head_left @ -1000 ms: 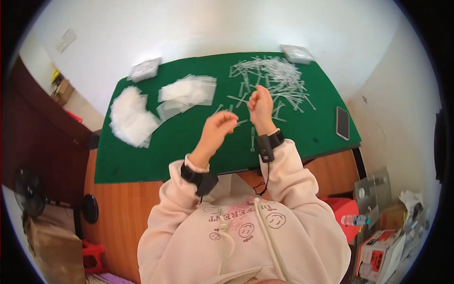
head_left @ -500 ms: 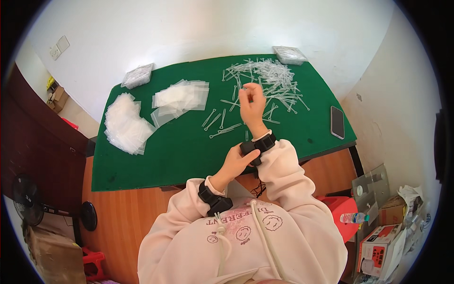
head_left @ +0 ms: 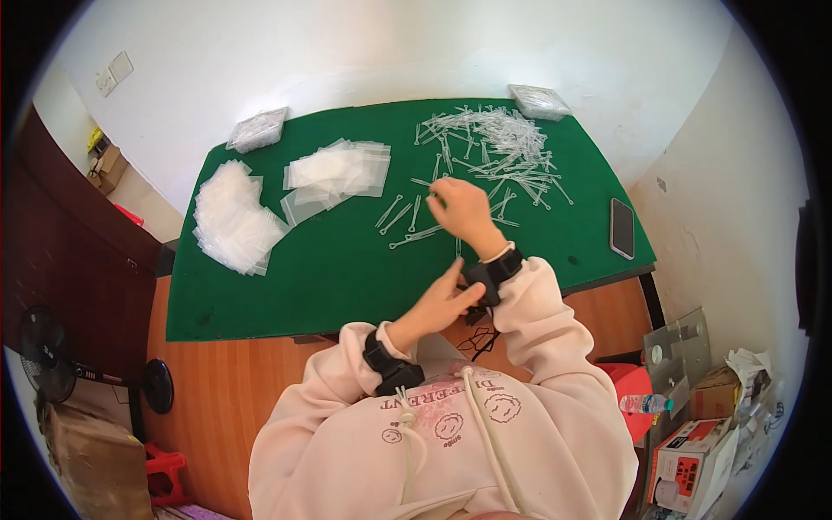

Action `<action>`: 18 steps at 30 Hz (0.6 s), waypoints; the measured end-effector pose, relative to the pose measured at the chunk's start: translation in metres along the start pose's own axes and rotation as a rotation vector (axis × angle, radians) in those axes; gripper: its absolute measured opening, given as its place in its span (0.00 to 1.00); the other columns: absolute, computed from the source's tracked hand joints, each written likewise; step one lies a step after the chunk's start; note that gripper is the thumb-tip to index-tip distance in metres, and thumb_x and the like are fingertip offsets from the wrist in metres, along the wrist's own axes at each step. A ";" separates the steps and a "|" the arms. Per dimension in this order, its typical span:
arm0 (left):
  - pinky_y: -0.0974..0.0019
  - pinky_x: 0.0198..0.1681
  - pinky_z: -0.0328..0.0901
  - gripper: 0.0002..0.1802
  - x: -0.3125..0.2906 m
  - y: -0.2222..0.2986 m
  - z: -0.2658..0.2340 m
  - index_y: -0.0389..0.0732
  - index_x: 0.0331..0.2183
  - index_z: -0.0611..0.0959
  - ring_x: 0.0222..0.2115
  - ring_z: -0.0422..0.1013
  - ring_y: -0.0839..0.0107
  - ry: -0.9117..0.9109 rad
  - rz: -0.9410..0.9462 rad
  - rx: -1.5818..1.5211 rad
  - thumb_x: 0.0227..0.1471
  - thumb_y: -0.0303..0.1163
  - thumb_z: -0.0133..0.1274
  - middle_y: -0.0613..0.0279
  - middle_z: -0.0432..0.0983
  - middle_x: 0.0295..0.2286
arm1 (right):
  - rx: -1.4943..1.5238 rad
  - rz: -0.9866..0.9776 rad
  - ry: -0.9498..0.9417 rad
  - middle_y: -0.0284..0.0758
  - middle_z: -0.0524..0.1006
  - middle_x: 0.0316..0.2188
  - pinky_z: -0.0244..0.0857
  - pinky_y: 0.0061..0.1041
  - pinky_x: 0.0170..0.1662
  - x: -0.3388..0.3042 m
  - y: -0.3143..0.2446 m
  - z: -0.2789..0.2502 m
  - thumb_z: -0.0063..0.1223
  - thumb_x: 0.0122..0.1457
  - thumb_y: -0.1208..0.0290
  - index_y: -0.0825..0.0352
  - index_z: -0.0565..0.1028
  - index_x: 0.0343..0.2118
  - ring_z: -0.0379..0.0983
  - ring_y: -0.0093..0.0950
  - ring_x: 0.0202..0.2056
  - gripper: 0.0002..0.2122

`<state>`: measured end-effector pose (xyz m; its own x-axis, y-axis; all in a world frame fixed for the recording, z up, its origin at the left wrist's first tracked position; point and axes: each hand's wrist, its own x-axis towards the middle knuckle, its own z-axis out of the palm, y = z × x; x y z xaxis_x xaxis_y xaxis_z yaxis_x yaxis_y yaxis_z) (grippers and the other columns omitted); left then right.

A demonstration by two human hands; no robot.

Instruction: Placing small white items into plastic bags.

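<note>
My left hand (head_left: 440,303) is at my right wrist, its thumb and forefinger apart and its thumb against the black wrist device (head_left: 492,279) strapped there. Over the table's middle is my right hand (head_left: 465,211), its fingers curled and somewhat blurred; whether anything is in them cannot be made out. Nearest to it lie loose thin clear plastic sticks (head_left: 414,212) with a small ring at one end. Behind it spreads a large pile of the same sticks (head_left: 511,134). A second black wrist device (head_left: 392,364) sits on my left wrist.
On the green-covered table (head_left: 347,277) lie two heaps of clear zip bags, one at far left (head_left: 232,221) and one left of centre (head_left: 338,173). Clear boxes stand at the back left (head_left: 258,130) and back right (head_left: 539,102). A phone (head_left: 621,228) lies near the right edge.
My right hand has come lower, its curled fingers swinging leftward. My left hand's grip on the right wrist device has loosened, with finger and thumb now apart. The view has shifted slightly.
</note>
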<state>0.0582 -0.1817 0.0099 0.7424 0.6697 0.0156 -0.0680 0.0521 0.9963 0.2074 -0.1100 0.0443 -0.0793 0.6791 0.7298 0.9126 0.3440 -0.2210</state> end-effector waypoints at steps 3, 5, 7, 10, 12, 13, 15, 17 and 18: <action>0.73 0.29 0.65 0.24 0.009 0.019 -0.041 0.28 0.43 0.70 0.26 0.68 0.77 0.085 0.138 0.420 0.49 0.37 0.53 0.62 0.72 0.27 | 0.014 0.163 -0.057 0.34 0.71 0.21 0.63 0.33 0.28 -0.009 0.028 -0.014 0.50 0.44 0.74 0.64 0.70 0.23 0.69 0.37 0.26 0.02; 0.73 0.28 0.64 0.18 0.021 0.034 -0.073 0.32 0.38 0.75 0.26 0.68 0.77 0.107 0.194 0.580 0.48 0.36 0.54 0.64 0.72 0.25 | 0.054 0.128 -0.180 0.34 0.72 0.22 0.64 0.33 0.29 -0.017 0.044 -0.024 0.51 0.43 0.74 0.63 0.72 0.22 0.70 0.37 0.27 0.02; 0.72 0.28 0.64 0.16 0.040 0.043 -0.104 0.34 0.36 0.77 0.25 0.68 0.76 0.071 0.206 0.620 0.46 0.35 0.55 0.63 0.72 0.24 | 0.081 0.107 -0.241 0.34 0.72 0.22 0.64 0.33 0.30 -0.022 0.051 -0.029 0.52 0.43 0.74 0.63 0.73 0.22 0.70 0.37 0.27 0.02; 0.70 0.28 0.64 0.13 0.050 0.041 -0.134 0.37 0.32 0.78 0.24 0.69 0.73 -0.005 0.204 0.771 0.43 0.34 0.56 0.61 0.73 0.23 | 0.275 -0.099 -0.523 0.33 0.71 0.23 0.63 0.30 0.31 -0.025 0.039 -0.037 0.54 0.42 0.77 0.64 0.73 0.22 0.69 0.34 0.29 0.03; 0.68 0.28 0.64 0.11 0.055 0.035 -0.146 0.38 0.29 0.79 0.23 0.69 0.68 -0.107 0.187 0.984 0.40 0.33 0.58 0.59 0.73 0.24 | 0.310 -0.141 -0.601 0.33 0.71 0.23 0.63 0.30 0.32 -0.025 0.027 -0.039 0.54 0.42 0.77 0.64 0.74 0.22 0.69 0.34 0.30 0.03; 0.68 0.28 0.64 0.11 0.058 0.030 -0.144 0.38 0.29 0.79 0.23 0.69 0.68 -0.106 0.189 0.984 0.40 0.33 0.58 0.59 0.73 0.24 | 0.336 -0.174 -0.680 0.33 0.71 0.24 0.63 0.30 0.33 -0.026 0.024 -0.041 0.54 0.42 0.77 0.63 0.74 0.22 0.68 0.34 0.32 0.03; 0.62 0.28 0.65 0.12 0.060 0.021 -0.135 0.39 0.27 0.79 0.25 0.70 0.61 -0.056 0.189 1.097 0.38 0.34 0.58 0.57 0.74 0.24 | 0.357 -0.212 -0.757 0.33 0.71 0.24 0.63 0.30 0.34 -0.024 0.024 -0.042 0.54 0.42 0.77 0.63 0.74 0.22 0.68 0.33 0.33 0.03; 0.60 0.29 0.65 0.12 0.061 0.019 -0.131 0.39 0.26 0.79 0.26 0.71 0.58 -0.022 0.195 1.158 0.36 0.35 0.59 0.56 0.74 0.24 | 0.346 -0.208 -0.868 0.33 0.70 0.24 0.62 0.31 0.36 -0.020 0.028 -0.040 0.55 0.42 0.76 0.63 0.74 0.22 0.67 0.34 0.34 0.03; 0.59 0.29 0.65 0.11 0.060 0.019 -0.130 0.39 0.25 0.79 0.26 0.71 0.58 -0.062 0.162 1.172 0.37 0.35 0.58 0.57 0.74 0.23 | 0.341 -0.206 -0.925 0.33 0.69 0.25 0.62 0.31 0.36 -0.020 0.031 -0.038 0.55 0.41 0.76 0.63 0.74 0.23 0.66 0.34 0.34 0.04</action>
<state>0.0150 -0.0441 0.0188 0.8146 0.5674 0.1203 0.4642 -0.7621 0.4513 0.2525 -0.1378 0.0476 -0.6348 0.7724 0.0178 0.6939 0.5801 -0.4265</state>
